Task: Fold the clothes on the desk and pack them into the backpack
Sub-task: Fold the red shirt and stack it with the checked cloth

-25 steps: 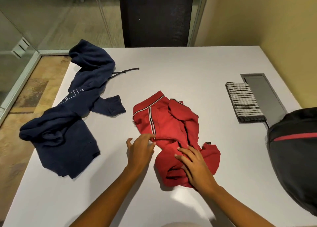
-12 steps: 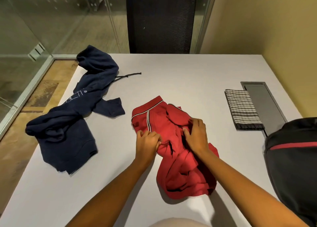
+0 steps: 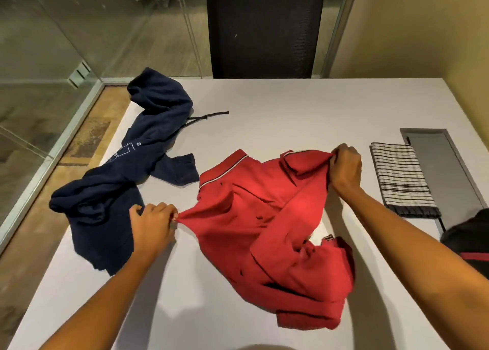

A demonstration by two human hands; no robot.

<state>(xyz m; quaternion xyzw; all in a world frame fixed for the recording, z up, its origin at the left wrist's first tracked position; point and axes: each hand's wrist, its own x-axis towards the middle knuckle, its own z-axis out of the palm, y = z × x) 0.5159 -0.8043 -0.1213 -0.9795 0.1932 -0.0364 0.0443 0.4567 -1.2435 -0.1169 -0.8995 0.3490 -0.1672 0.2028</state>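
Note:
A red polo shirt (image 3: 254,217) with a striped collar lies crumpled in the middle of the white desk (image 3: 277,106). My left hand (image 3: 152,224) pinches its left edge and my right hand (image 3: 345,166) grips its upper right part, stretching the fabric between them. A navy hoodie (image 3: 116,185) lies bunched at the desk's left side, its drawstring trailing right. A folded checked cloth (image 3: 399,176) rests at the right. Only a corner of the black backpack (image 3: 468,238) with a red stripe shows at the right edge.
A grey cable hatch (image 3: 439,159) is set into the desk behind the checked cloth. A black mesh chair (image 3: 264,27) stands at the far edge. Glass walls run along the left, a yellow wall on the right.
Both hands took hold of the red shirt and pulled apart, left hand to the left, right hand up and to the right, spreading the shirt wider. The camera view tilted up slightly.

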